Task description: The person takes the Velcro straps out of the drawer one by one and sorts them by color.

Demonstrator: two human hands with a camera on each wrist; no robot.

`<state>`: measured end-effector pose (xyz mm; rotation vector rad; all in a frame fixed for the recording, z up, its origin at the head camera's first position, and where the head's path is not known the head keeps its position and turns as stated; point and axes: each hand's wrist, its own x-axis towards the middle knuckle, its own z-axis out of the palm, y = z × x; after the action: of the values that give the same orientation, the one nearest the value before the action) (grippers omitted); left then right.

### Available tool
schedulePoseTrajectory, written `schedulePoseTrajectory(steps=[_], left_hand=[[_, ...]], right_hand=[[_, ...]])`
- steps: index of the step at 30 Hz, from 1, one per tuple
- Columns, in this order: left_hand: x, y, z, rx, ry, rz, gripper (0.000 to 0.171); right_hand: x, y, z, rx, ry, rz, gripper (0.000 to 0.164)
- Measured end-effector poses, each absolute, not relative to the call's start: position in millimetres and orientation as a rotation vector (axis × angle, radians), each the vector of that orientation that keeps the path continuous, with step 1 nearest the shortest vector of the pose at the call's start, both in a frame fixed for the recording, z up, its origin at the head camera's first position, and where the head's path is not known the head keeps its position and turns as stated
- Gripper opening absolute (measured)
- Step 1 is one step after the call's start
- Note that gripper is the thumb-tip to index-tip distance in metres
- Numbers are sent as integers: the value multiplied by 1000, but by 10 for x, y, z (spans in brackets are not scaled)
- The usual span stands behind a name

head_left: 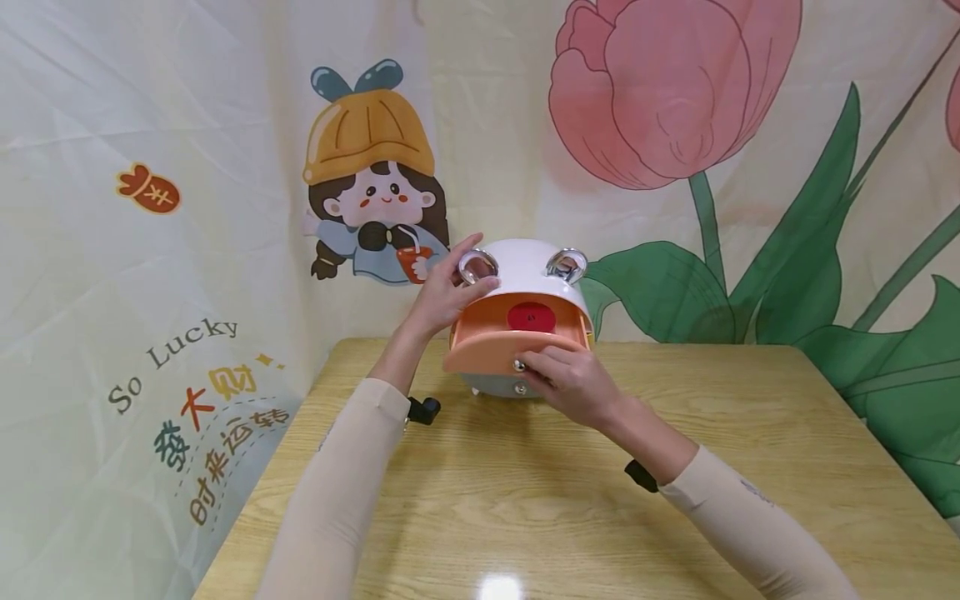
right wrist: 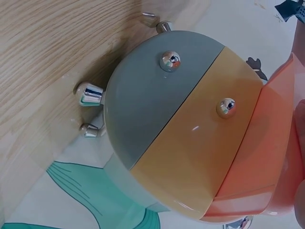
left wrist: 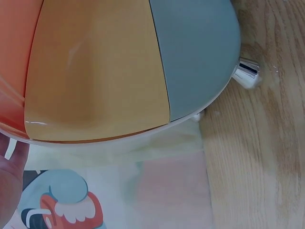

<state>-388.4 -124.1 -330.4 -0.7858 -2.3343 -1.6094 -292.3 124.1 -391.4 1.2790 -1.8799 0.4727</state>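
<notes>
A small white drawer box (head_left: pixel 525 258) with silver ring ears stands toward the back of the table. Its coral top drawer (head_left: pixel 480 354) is pulled partway out, and a red oval with dark marks (head_left: pixel 531 317) shows inside. My right hand (head_left: pixel 573 383) pinches at the silver knob (head_left: pixel 519 365) on that drawer's front. At the box's upper left, my left hand (head_left: pixel 446 292) grips around the left ring ear (head_left: pixel 477 265), thumb on the white shell. Below, the yellow middle drawer (right wrist: pixel 190 138) and grey-blue bottom drawer (right wrist: pixel 147 90) sit closed.
The wooden table (head_left: pixel 510 483) carries the box on short silver feet (right wrist: pixel 90 94). A printed cloth (head_left: pixel 495 125) with a cartoon figure and tulips hangs right behind the table's back edge. Black wrist mounts (head_left: pixel 424 410) stick out at both sleeves.
</notes>
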Motion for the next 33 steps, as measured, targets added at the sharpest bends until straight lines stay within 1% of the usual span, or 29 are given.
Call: schedulePoseTrajectory(steps=[9, 15, 21, 28, 33], left_hand=[[-3884, -1227, -3303, -776, -2343, -1611, 76], [-3883, -1236, -3297, -763, -2358, -1561, 76], [-3873, -1242, -3299, -769, -2364, -1559, 76], [-3877, -1238, -3305, -762, -2353, -1573, 76], [-3891, -1234, -3320, -765, -2342, -1585, 76]], right_hand=[[-2850, 1269, -3927, 1280, -1900, 418, 38], [-2841, 1276, -3941, 1282, -1901, 441, 33], [-2816, 1286, -3929, 1307, -1891, 461, 32], [-2767, 1293, -3799, 1339, -1833, 529, 26], [-2764, 1300, -3647, 1364, -1773, 742, 22]])
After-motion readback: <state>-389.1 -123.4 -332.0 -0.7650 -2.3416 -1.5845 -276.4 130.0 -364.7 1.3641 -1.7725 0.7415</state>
